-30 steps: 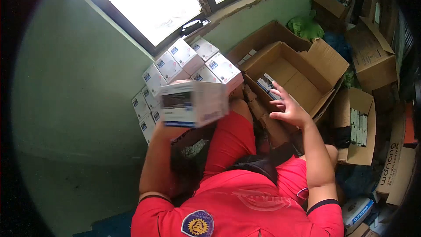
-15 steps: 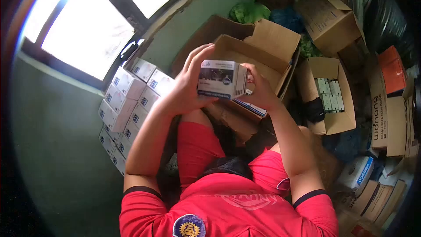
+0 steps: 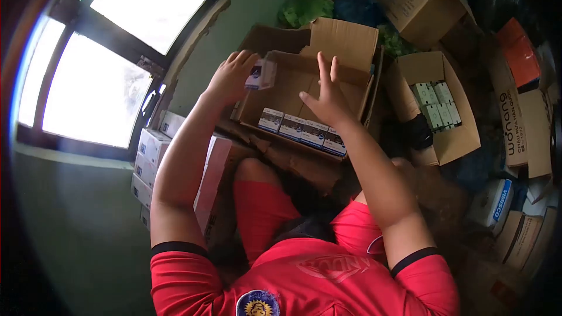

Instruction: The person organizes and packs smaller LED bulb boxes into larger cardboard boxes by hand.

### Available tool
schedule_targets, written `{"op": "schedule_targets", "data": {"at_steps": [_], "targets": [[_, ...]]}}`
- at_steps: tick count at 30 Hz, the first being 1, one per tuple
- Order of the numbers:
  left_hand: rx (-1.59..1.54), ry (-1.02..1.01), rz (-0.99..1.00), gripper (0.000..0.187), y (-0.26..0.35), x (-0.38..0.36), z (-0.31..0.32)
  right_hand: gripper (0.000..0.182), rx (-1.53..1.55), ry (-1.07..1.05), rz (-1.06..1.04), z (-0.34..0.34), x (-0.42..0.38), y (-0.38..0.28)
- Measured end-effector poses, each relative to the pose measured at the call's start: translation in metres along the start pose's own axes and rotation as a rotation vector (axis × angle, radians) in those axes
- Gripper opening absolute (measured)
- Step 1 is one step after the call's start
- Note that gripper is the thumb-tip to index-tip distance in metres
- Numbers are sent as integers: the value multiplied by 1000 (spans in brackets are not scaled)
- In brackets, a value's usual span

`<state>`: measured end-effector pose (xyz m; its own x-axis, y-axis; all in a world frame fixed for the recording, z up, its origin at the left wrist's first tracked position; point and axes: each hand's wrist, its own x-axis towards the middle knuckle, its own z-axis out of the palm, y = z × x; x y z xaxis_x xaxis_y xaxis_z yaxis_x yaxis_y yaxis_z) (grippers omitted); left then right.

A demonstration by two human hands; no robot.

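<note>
My left hand grips a small printed product box from above, at the left side of a large open cardboard carton. Part of the small box is covered by my fingers. My right hand is over the right half of the carton with its fingers apart and nothing in them. Inside the carton, along its near wall, several similar small boxes stand in a row. The carton's brown bottom shows behind them.
White boxes are stacked below the window on my left. An open carton with small pale boxes stands at right. Farther right are a Wonang carton and a Vimisco box. Green plastic bags lie behind.
The small box was between both hands; now only my left hand has it, lowered toward the carton's left side. My right hand has let go and opened. The view has shifted.
</note>
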<state>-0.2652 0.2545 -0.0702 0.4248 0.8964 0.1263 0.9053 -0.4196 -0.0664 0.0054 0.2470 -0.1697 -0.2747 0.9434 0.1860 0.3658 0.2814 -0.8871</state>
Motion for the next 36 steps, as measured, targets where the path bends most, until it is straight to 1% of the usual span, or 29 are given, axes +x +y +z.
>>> {"op": "schedule_targets", "data": {"at_steps": [2, 3, 6, 7, 9, 12, 13, 15, 18, 21, 28, 30, 31, 36], "targets": [[66, -59, 5, 71, -18, -5, 31, 101, 2, 3, 72, 0, 1, -1], [82, -121, -12, 68, -18, -6, 39, 95, -27, 42, 63, 3, 2, 0], [156, -223, 8, 68, -18, -17, 57, 90, -26, 6, 108, 1, 4, 3], [154, -278, 2, 69, -18, -20, 62, 85, -17, 0, 115, 0, 4, 2], [154, -384, -11, 70, -18, -25, 70, 83, -33, 0, 104, 1, 4, 6], [52, -358, 55, 72, -31, -36, 93, 80, -51, 2, 100, 1, 6, 10], [-6, -367, 38, 72, -36, -38, 99, 79, -55, 5, 102, 2, 7, 11], [-124, -391, 2, 73, -31, -39, 91, 78, -40, -7, 128, 1, 8, 11], [-269, -476, -92, 76, -34, -35, 84, 77, -42, -20, 157, 3, 7, 14], [-323, -476, -81, 80, -39, -32, 75, 77, -59, -23, 161, 6, 7, 17], [-349, -424, -37, 79, -60, -35, 78, 78, -101, -47, 170, 10, 8, 21], [-361, -414, -27, 79, -61, -33, 70, 77, -86, -57, 181, 11, 9, 21], [-397, -389, 4, 80, -69, -34, 77, 77, -79, -61, 186, 11, 9, 21], [-383, -413, -44, 82, -70, -39, 79, 75, -56, -85, 192, 15, 10, 23]]}}
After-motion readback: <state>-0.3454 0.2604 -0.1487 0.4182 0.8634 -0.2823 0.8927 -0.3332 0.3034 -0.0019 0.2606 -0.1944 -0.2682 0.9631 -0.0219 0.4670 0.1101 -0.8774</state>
